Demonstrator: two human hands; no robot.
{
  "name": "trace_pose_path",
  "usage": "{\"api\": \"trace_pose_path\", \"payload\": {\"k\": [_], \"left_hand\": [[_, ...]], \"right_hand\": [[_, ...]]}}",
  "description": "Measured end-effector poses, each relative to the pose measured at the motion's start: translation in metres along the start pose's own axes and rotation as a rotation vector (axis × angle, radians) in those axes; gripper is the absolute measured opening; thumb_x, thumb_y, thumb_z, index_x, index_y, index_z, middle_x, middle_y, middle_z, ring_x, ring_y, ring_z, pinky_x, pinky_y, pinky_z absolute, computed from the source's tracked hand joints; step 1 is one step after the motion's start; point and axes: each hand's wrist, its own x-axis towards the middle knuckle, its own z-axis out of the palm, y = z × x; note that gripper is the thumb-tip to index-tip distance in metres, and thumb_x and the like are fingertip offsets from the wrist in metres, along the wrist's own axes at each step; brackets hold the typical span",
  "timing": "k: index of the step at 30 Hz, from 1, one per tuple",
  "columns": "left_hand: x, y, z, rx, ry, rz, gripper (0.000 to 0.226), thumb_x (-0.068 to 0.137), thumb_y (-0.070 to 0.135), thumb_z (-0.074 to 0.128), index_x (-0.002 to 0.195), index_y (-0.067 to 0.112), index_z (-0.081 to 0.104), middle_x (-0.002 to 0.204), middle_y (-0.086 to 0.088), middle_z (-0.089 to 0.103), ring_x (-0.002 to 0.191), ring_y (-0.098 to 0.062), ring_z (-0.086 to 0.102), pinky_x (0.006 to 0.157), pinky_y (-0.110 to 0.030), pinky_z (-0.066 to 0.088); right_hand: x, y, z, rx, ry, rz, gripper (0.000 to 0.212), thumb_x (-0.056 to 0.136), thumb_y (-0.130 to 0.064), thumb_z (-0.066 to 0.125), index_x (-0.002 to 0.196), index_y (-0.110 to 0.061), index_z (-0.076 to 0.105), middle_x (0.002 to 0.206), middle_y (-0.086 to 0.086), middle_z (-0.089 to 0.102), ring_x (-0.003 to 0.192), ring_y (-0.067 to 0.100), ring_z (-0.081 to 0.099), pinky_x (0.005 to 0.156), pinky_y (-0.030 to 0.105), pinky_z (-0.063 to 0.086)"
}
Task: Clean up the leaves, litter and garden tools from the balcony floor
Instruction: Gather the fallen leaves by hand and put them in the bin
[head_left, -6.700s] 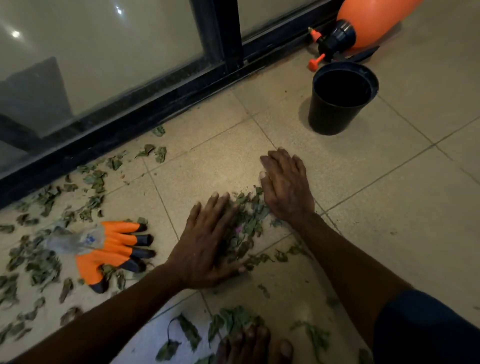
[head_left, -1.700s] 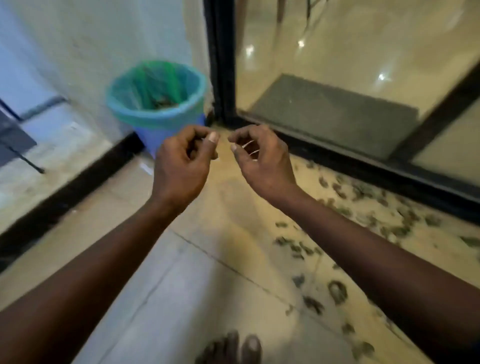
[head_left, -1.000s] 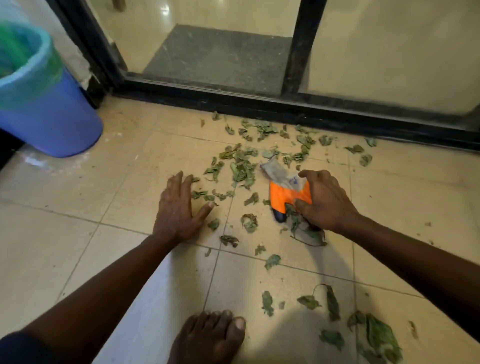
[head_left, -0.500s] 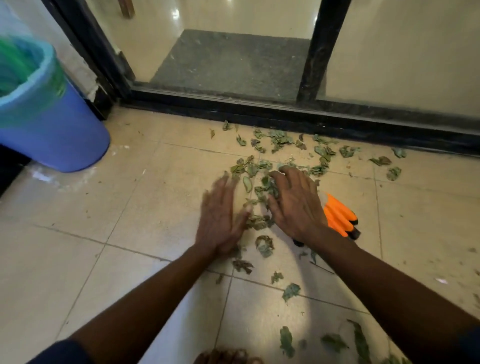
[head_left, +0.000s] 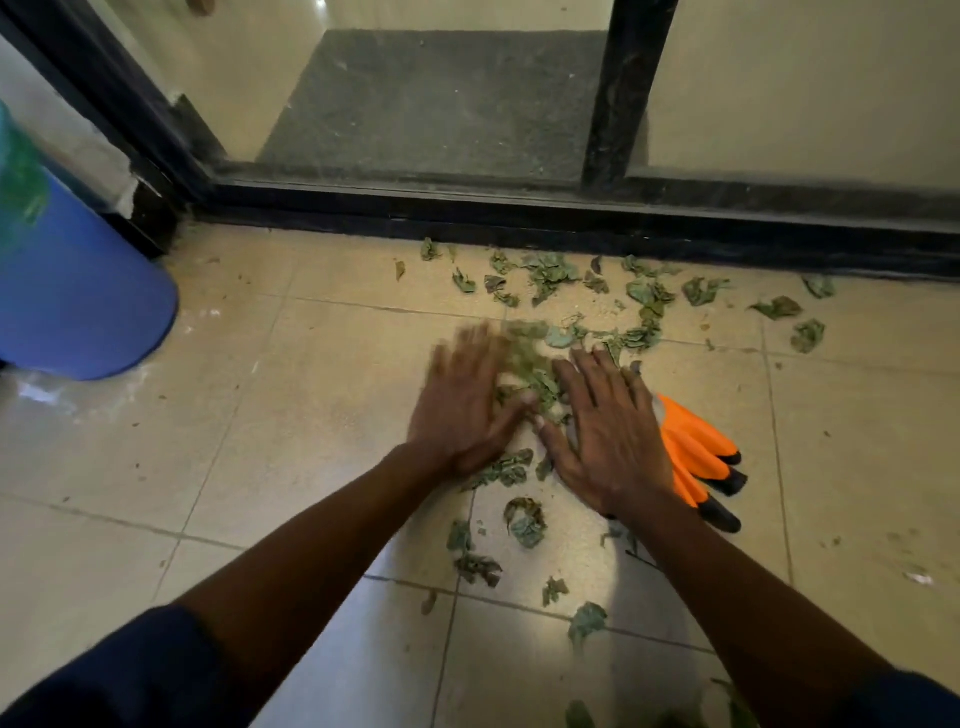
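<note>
Dry green leaves (head_left: 550, 275) lie scattered over the beige tiled floor, thickest near the door track. My left hand (head_left: 462, 405) and my right hand (head_left: 608, 436) lie flat on the tiles, fingers straight, with a small heap of leaves (head_left: 524, 366) between them. The left hand is blurred. An orange garden glove with black claw tips (head_left: 696, 457) lies just right of my right hand, partly hidden by it. More loose leaves (head_left: 524, 522) lie nearer to me.
A blue bin with a green liner (head_left: 67, 306) stands at the left edge. A black sliding-door track (head_left: 519, 213) and glass panels run along the far side. A grey mat (head_left: 436, 98) lies behind the glass.
Both hands have slid further out over the leaves and closer together, bunching leaves between them. The view has tipped a little toward the door.
</note>
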Motion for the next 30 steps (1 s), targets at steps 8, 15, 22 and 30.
{"api": "trace_pose_path", "payload": {"k": [8,15,22,30], "left_hand": [[0.049,-0.050,-0.033,-0.214,0.331,-0.318,0.083,0.101,0.070,0.030,0.165,0.021,0.013,0.174,-0.007,0.002,0.160,-0.025,0.001,0.129,-0.053,0.006],[0.103,-0.064,-0.038,-0.130,0.158,-0.328,0.087,0.100,0.076,0.023,0.165,0.021,0.010,0.174,-0.011,-0.002,0.160,-0.031,-0.002,0.129,-0.054,0.003],[0.062,-0.020,-0.032,-0.189,0.032,0.260,0.063,0.101,0.064,0.034,0.149,0.026,0.049,0.168,0.000,0.030,0.154,-0.021,0.025,0.122,-0.050,0.028],[0.129,0.014,-0.046,0.102,-0.149,0.269,0.073,0.101,0.066,0.027,0.164,0.029,0.023,0.173,-0.007,0.011,0.159,-0.028,0.011,0.126,-0.053,0.020]], "right_hand": [[0.001,0.002,0.004,0.035,0.036,0.002,0.072,0.103,-0.064,0.022,0.160,-0.020,0.026,0.170,0.005,0.020,0.159,0.023,0.007,0.125,0.053,0.015],[0.000,0.002,0.004,0.119,0.091,0.009,0.067,0.102,-0.061,0.035,0.157,-0.023,0.035,0.166,0.004,0.030,0.157,0.024,0.015,0.125,0.052,0.019],[-0.004,0.002,0.005,0.188,0.224,0.034,0.059,0.099,-0.038,0.045,0.153,-0.016,0.038,0.155,0.010,0.041,0.146,0.030,0.034,0.117,0.049,0.032],[-0.007,0.001,0.007,0.213,0.340,0.041,0.060,0.095,-0.026,0.055,0.152,-0.014,0.041,0.152,0.010,0.044,0.142,0.031,0.039,0.112,0.050,0.037]]}}
